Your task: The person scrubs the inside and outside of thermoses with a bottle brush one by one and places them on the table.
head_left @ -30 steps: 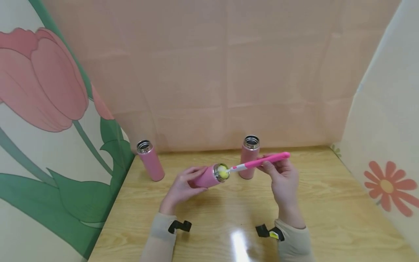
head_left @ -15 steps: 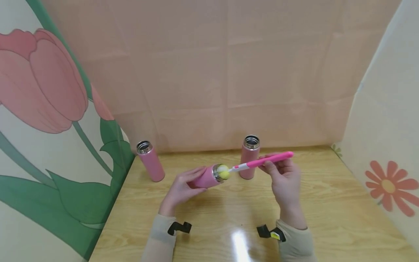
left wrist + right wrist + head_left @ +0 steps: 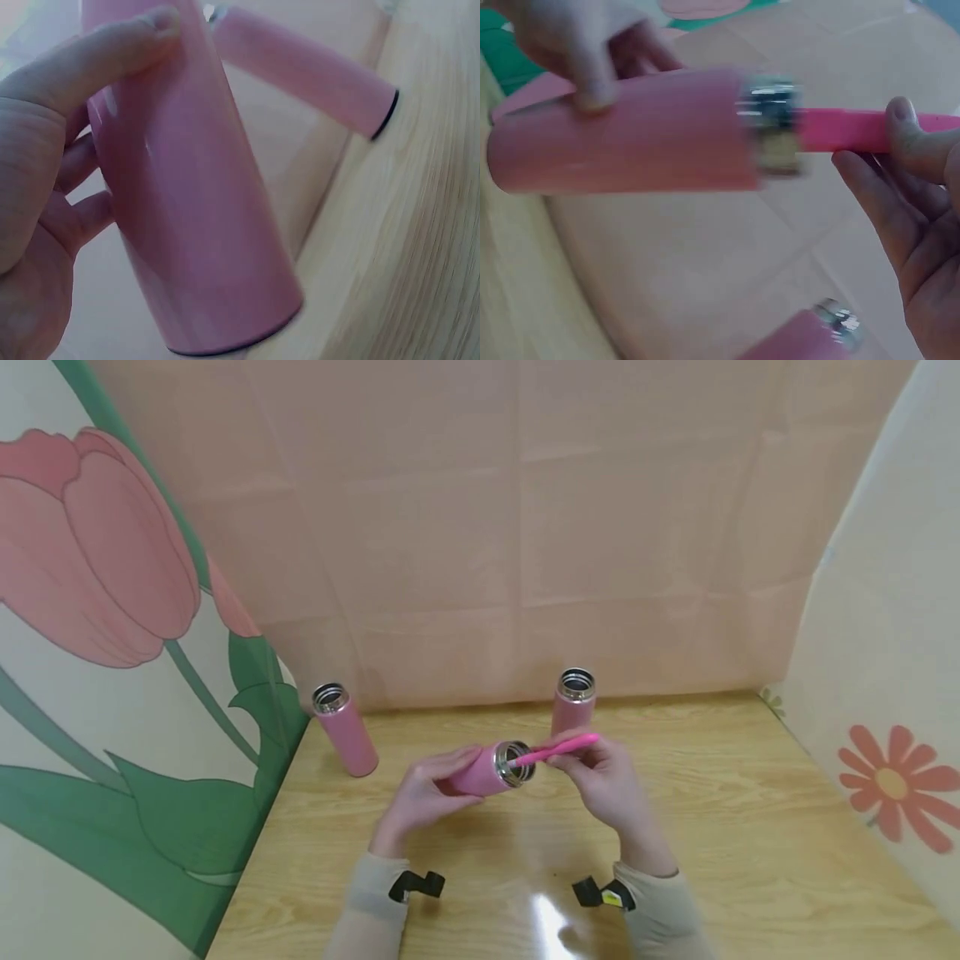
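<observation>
My left hand (image 3: 423,793) grips a pink thermos bottle (image 3: 483,772), tilted with its silver mouth toward the right. In the left wrist view the thumb presses along the side of this bottle (image 3: 195,217), and its base hangs free. My right hand (image 3: 603,781) pinches the bright pink handle of a bottle brush (image 3: 558,750) between thumb and fingers. The brush runs into the bottle's mouth; its yellow sponge head is hidden inside. From the right wrist, only the pink brush handle (image 3: 844,130) shows between the bottle neck and the right hand (image 3: 915,202).
Two more lidless pink bottles stand upright on the wooden table (image 3: 750,827): one bottle (image 3: 348,735) at the back left, another bottle (image 3: 573,706) behind my right hand, partly covered by it. A pinkish cloth backdrop (image 3: 450,568) rises at the table's rear edge.
My right hand has moved left, pushing the brush deeper; the yellow sponge, visible at the mouth before, is now out of sight inside the bottle. The left hand has shifted slightly right with the bottle.
</observation>
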`<state>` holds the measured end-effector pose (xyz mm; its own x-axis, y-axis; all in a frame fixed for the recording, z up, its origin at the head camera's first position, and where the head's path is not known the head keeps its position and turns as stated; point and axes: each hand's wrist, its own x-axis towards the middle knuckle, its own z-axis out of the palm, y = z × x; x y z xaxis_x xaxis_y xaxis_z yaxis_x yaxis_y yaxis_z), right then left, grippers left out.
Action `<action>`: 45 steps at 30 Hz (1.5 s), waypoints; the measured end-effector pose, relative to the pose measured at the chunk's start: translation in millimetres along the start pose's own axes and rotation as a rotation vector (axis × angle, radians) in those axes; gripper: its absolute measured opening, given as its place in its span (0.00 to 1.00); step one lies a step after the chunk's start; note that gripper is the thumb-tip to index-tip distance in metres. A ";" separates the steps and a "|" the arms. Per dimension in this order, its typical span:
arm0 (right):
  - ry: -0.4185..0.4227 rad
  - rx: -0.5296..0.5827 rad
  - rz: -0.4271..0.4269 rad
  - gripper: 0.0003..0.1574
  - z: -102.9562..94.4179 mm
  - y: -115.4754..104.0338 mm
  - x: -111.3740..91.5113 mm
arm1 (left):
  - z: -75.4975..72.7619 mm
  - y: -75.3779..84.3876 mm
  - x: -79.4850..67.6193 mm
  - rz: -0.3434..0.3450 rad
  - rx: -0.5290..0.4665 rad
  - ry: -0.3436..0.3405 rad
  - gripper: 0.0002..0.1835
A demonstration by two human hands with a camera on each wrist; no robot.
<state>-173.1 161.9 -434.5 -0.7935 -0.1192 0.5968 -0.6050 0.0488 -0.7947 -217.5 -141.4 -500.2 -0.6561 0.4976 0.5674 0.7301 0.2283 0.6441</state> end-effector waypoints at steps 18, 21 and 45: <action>0.105 -0.089 0.190 0.09 17.5 -1.9 -4.3 | 10.1 1.5 -1.2 0.014 -0.041 0.036 0.39; 0.170 -0.070 0.266 0.14 18.6 -7.0 -3.5 | 13.1 2.0 0.4 0.045 -0.037 0.040 0.38; 0.287 0.145 0.215 0.13 -5.8 -3.9 3.3 | 13.2 2.8 1.7 -0.135 -0.055 0.008 0.40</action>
<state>-173.8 167.1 -428.8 -0.8997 0.1619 0.4055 -0.4238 -0.1008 -0.9001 -214.0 -128.9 -504.2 -0.7491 0.4591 0.4776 0.6238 0.2462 0.7418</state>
